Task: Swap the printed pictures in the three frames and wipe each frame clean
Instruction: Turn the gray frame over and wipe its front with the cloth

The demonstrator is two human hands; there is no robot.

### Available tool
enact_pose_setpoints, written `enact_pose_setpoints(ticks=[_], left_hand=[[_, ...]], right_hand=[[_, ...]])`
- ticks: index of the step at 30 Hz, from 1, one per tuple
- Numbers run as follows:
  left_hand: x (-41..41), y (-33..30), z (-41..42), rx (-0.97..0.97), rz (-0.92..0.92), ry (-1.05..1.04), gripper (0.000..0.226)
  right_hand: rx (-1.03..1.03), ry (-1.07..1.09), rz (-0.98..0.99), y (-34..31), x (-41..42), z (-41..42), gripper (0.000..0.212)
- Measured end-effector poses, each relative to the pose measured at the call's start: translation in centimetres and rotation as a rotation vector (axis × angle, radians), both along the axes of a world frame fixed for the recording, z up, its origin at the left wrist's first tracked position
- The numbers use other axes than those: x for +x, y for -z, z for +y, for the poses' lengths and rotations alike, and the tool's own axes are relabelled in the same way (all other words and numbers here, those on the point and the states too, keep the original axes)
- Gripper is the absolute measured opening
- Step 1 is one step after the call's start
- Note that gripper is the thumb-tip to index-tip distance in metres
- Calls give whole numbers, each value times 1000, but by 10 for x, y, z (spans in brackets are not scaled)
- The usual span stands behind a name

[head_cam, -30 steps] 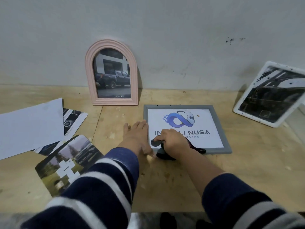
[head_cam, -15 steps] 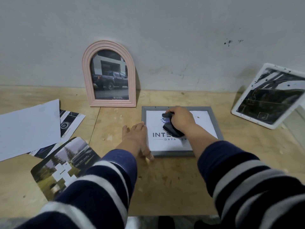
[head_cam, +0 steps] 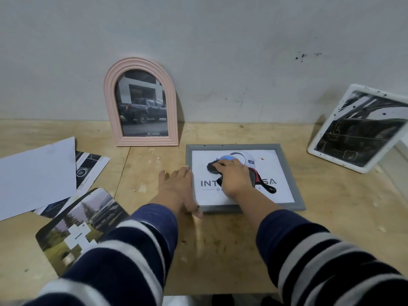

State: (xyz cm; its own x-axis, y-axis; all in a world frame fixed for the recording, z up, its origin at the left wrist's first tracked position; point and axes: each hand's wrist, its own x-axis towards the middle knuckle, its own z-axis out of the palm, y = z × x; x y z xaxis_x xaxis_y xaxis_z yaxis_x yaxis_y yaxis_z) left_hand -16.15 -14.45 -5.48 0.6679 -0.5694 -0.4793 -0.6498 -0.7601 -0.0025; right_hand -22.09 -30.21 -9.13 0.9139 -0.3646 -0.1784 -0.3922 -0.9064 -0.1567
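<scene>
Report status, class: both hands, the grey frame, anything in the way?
Left hand flat on the table, steadying the grey frame. Right hand presses a dark cloth on its glass. Nothing in the way.

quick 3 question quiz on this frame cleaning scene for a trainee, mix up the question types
1. True or false: the grey frame lies flat on the table.
2. Multiple choice: the right hand holds which thing? A) a dark cloth B) a loose print C) nothing
3. Fill in: the pink arched frame stands against the ____ and shows a dark pickup truck.

Key
1. True. The left hand rests flat against its left edge.
2. A. The dark cloth is pressed onto the logo print in the grey frame.
3. wall. The white frame leans at the right.
</scene>
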Motion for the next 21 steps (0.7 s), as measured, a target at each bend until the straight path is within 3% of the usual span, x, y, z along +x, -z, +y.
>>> enact_pose_setpoints(ticks=[14, 21], left_hand=[[-2, -2, 0, -17, 17, -23, 129], [-12, -2, -2, 9, 52, -93, 130]], right_hand=[[105, -90, 208, -27, -55, 12, 46], [404, 217, 129, -50, -61, -13, 26]])
